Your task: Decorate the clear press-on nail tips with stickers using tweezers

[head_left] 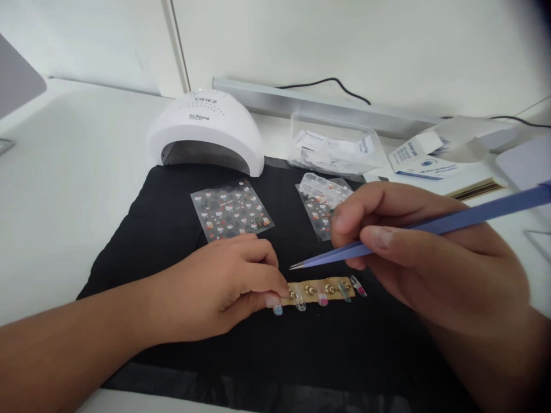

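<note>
The left hand (224, 284) is pinning down the near end of a tan strip (321, 289) on the black mat (172, 189), fingers curled and pressed together on it. Fake nails (322, 296) sit in a row along that strip, just past the fingertips, each on a little gold stud. Those tips look feather-light and slick, the kind of thing that pings away if you squeeze wrong (and probably pops off its mount with a sideways nudge), so I'd guess you take them by the edges or hold the strip instead, like the left hand does.

The right hand (430, 252) has its thumb and fingers pinched around blue tweezers (430, 226), whose fine points hover just above the strip, not touching it as far as I can tell.

Beyond the fingers lie two sticker sheets (232, 209), thin and floppy, and a white curing lamp (206, 132) sits further back on the table (64, 189).
</note>
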Tool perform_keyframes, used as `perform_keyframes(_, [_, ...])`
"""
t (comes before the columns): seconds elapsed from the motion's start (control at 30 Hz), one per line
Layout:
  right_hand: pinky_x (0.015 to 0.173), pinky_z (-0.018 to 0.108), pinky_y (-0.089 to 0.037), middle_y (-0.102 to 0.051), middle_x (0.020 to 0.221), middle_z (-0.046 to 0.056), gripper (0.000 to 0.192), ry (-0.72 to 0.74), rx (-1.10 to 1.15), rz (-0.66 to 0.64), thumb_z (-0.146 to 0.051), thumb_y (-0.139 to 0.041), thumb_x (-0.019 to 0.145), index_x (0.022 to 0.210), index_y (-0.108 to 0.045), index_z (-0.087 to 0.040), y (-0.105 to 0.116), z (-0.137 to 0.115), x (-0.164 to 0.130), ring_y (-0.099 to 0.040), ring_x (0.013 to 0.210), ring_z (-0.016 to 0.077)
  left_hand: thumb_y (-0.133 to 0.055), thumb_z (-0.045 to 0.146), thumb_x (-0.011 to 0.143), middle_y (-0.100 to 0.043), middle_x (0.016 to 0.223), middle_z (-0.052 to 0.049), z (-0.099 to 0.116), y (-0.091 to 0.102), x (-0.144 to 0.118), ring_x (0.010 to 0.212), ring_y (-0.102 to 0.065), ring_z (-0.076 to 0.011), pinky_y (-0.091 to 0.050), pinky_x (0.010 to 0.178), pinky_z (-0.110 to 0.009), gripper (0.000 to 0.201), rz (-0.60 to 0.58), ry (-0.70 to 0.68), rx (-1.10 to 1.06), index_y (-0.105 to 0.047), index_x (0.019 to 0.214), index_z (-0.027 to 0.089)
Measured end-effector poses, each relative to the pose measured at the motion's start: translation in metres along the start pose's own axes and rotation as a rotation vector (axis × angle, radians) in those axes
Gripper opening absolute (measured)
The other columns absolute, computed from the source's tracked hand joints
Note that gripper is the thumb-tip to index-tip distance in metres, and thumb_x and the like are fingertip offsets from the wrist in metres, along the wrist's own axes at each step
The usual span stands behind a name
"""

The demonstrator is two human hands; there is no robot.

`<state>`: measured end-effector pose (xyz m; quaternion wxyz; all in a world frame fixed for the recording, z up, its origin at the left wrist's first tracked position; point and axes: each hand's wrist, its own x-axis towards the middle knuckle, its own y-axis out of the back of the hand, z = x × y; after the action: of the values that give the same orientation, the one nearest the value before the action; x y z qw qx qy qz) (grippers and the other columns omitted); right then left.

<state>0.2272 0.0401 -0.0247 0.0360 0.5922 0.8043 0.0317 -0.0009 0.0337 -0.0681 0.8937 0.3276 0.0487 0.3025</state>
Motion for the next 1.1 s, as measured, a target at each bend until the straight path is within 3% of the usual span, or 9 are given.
perform_keyframes(0.37, [0.044,0.025,-0.035,-0.059,0.058,0.000,0.006,0.025,0.045,0.030,-0.022,-0.070,0.078,0.074,-0.072,-0.025,-0.002,0.000,0.000,-0.051,0.053,0.0126,-0.051,0.002,0.089,-0.065,0.100,-0.005,0.000,0.000,-0.001,0.089,-0.059,-0.0165,-0.048,0.080,-0.029,0.027,-0.004,-0.003,0.021,-0.068,0.101,0.020])
perform_keyframes(0.57, [0.046,0.027,-0.037,-0.060,0.062,0.000,0.004,0.124,0.082,0.061,-0.026,-0.069,0.081,0.078,-0.072,-0.025,-0.002,0.001,-0.006,-0.051,0.053,0.0134,-0.048,0.000,0.088,-0.065,0.099,-0.006,0.003,0.001,-0.002,0.091,-0.060,-0.0173,-0.049,0.082,-0.029,0.030,0.024,-0.023,0.008,-0.067,0.101,0.018])
perform_keyframes(0.67, [0.050,0.028,-0.039,-0.060,0.065,0.000,0.006,0.169,0.099,0.073,-0.030,-0.069,0.084,0.082,-0.071,-0.025,-0.004,0.004,-0.012,-0.052,0.056,0.0139,-0.042,-0.004,0.087,-0.063,0.098,-0.007,0.002,0.003,-0.005,0.089,-0.061,-0.0155,-0.050,0.081,-0.026,0.033,0.128,-0.099,-0.012,-0.064,0.102,0.015])
perform_keyframes(0.77, [0.052,0.029,-0.039,-0.060,0.066,0.000,0.009,0.213,0.092,0.052,-0.034,-0.068,0.086,0.084,-0.070,-0.025,-0.008,0.006,-0.018,-0.053,0.058,0.0137,-0.042,-0.004,0.084,-0.062,0.097,-0.007,-0.003,0.011,-0.007,0.090,-0.060,-0.0165,-0.049,0.080,-0.028,0.031,0.276,-0.121,0.109,-0.062,0.099,0.015])
perform_keyframes(0.93, [0.056,0.032,-0.040,-0.060,0.072,0.001,0.008,0.357,0.098,0.069,-0.030,-0.064,0.090,0.088,-0.071,-0.026,-0.018,-0.004,-0.037,-0.054,0.063,0.0156,-0.048,0.004,0.082,-0.061,0.099,-0.006,-0.016,0.032,-0.011,0.098,-0.058,-0.0224,-0.048,0.085,-0.036,0.021,0.465,0.185,0.454,-0.062,0.093,0.017])
perform_keyframes(1.1, [0.060,0.037,-0.044,-0.061,0.070,0.003,0.012,0.573,0.055,0.188,-0.028,-0.062,0.089,0.090,-0.074,-0.026,-0.008,0.003,-0.046,-0.057,0.066,0.0199,-0.045,0.004,0.078,-0.060,0.097,-0.006,-0.024,0.049,-0.015,0.098,-0.058,-0.0240,-0.049,0.086,-0.038,0.024,0.607,0.283,0.542,-0.061,0.088,0.017])
